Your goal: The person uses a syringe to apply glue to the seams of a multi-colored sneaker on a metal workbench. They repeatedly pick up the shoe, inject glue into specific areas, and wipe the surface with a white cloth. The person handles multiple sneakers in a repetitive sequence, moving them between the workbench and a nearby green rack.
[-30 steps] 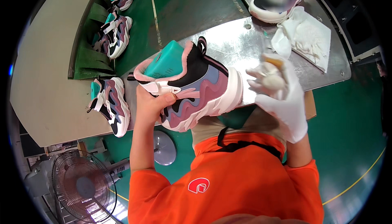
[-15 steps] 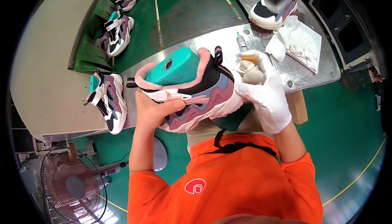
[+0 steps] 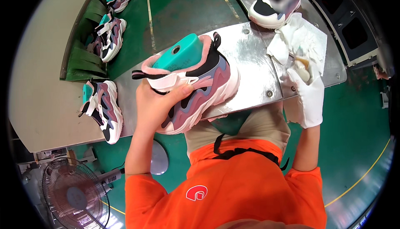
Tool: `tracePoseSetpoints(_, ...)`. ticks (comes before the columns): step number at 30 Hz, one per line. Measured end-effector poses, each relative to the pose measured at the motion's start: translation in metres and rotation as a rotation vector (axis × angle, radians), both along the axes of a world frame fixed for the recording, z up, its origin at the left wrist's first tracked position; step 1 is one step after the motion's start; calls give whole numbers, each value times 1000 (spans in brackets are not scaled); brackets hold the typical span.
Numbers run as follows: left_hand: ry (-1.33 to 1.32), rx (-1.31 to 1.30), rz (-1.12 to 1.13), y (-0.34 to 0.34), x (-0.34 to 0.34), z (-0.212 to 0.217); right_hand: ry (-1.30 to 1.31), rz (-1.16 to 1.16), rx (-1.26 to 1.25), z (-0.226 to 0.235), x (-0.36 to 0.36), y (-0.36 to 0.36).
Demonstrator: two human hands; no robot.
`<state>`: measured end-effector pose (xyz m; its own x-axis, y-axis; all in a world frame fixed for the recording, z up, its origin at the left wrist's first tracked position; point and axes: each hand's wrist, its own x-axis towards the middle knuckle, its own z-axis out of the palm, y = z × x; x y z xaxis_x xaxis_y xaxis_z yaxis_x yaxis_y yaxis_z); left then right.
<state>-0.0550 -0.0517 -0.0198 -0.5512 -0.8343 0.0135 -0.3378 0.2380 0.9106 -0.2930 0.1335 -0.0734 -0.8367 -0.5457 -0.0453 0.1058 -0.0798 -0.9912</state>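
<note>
My bare left hand [image 3: 156,104] is closed on a pink, mauve, black and white sneaker [image 3: 208,89], thumb over its side by the strap. The sneaker is tilted above the metal table, its thick white sole turned to the right. A teal shoe last [image 3: 179,53] fills its fuzzy pink collar. My right hand, in a white glove [image 3: 310,99], is by the table's right part, closed round a small tan block [image 3: 303,61] and a whitish rounded piece [image 3: 303,75]. A green-tipped syringe [image 3: 299,50] shows faintly at its fingers, blurred against white cloth.
A crumpled white cloth [image 3: 291,39] lies on a white sheet at the table's right. Beyond it stands another sneaker [image 3: 266,10]. More sneakers [image 3: 107,108] stand at left, some by a green strip curtain [image 3: 81,58]. A fan [image 3: 75,195] is at lower left.
My right hand has moved away from the sneaker, rightward to the cloth. The syringe has left its earlier place with it. The sneaker has turned slightly and stays in my left hand.
</note>
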Motion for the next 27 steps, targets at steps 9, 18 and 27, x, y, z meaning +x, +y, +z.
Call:
tracePoseSetpoints(9,-98,31,58,6,-18,-4,-254,482,-371,-14,50,27)
tracePoseSetpoints(18,-152,17,62,6,-18,-2,-214,612,-378,-16,46,12)
tracePoseSetpoints(27,-114,-25,20,5,-17,-5,-292,613,-334,-9,55,8)
